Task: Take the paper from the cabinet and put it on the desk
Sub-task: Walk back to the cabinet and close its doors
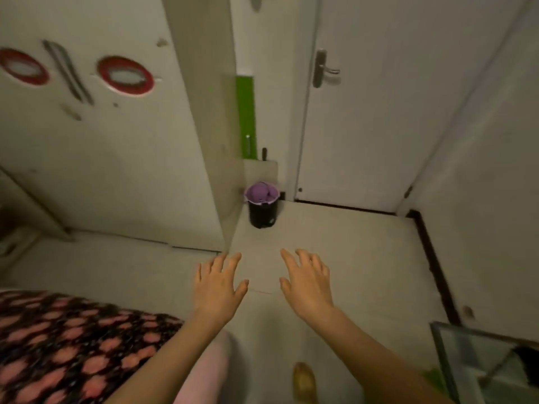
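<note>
Head view: left hand (217, 282) and right hand (306, 282) hover spread, empty, above the floor (364, 258). Cabinet (116, 156) doors stand shut at left.

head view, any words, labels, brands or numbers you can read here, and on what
None can be read.
Cabinet: two red-rimmed ovals and a pair of handles, no lettering.
Bin: a small pale mark low on its side, too blurred to read.
Door, green panel, patterned cloth: no text.
</note>
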Demonstrator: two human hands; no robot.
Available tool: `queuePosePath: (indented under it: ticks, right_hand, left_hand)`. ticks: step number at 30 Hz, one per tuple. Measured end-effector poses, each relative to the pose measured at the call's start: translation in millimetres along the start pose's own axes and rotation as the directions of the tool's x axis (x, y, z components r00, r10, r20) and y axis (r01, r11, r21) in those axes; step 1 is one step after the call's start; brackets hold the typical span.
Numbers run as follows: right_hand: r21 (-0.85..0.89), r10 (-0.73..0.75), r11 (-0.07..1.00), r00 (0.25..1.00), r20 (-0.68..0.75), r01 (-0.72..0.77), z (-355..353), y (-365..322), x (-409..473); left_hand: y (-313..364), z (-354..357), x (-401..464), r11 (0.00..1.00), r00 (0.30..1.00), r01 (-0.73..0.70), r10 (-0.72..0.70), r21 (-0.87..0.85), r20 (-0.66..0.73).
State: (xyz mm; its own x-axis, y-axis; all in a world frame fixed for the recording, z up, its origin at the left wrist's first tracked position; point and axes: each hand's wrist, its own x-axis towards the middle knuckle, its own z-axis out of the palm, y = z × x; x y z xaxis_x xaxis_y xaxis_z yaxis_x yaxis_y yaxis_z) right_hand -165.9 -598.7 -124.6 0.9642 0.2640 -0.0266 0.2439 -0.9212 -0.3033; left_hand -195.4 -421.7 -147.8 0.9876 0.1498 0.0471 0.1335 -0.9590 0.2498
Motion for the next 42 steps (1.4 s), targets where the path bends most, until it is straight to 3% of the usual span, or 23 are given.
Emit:
queuePosePath:
  ticks: [4,9,18,23,29,33,36,42]
  right_hand:
    - [-0.007,-0.202,0.979,0.977,0.065,0.203,18.5,-47.0,98.0]
    - [-0.056,-0.431,0.895,0.891,0.145,0.442,31.1,-101.3,223.0]
    - [-0.044,-0.710,0.665,0.649,0.275,0.746,77.1,-236.6,377.5]
    - [-0.068,-0.792,0.545,0.540,0.285,0.836,122.3,-329.6,439.7]
    - [-0.091,-0.807,0.497,0.498,0.317,0.863,157.5,-451.4,515.4]
    - [-0.009,-0.817,0.487,0.459,0.349,0.874,176.9,-526.5,566.4]
    - [0.039,-0.850,0.426,0.385,0.361,0.904,204.8,-590.0,607.5]
    - [0.093,-0.898,0.286,0.233,0.373,0.954,262.0,-725.8,668.5]
  left_hand:
    - [-60.0,-4.0,55.7,0.977,0.977,0.213,-0.212,0.002,-0.032]
    - [-113.6,-12.2,138.3,0.890,0.884,0.454,-0.457,-0.048,-0.098]
    - [-225.9,-35.0,193.4,0.605,0.597,0.794,-0.795,-0.065,-0.103]
    - [-315.0,-48.8,233.3,0.502,0.493,0.862,-0.862,-0.068,-0.121]
    - [-445.0,-85.9,287.5,0.443,0.440,0.896,-0.888,0.009,-0.130]
    - [-516.4,-110.5,320.0,0.394,0.392,0.919,-0.913,0.005,-0.112]
    - [-572.6,-119.6,342.0,0.357,0.355,0.934,-0.930,-0.006,-0.094]
    - [-687.4,-140.6,369.8,0.179,0.171,0.982,-0.979,-0.067,-0.114]
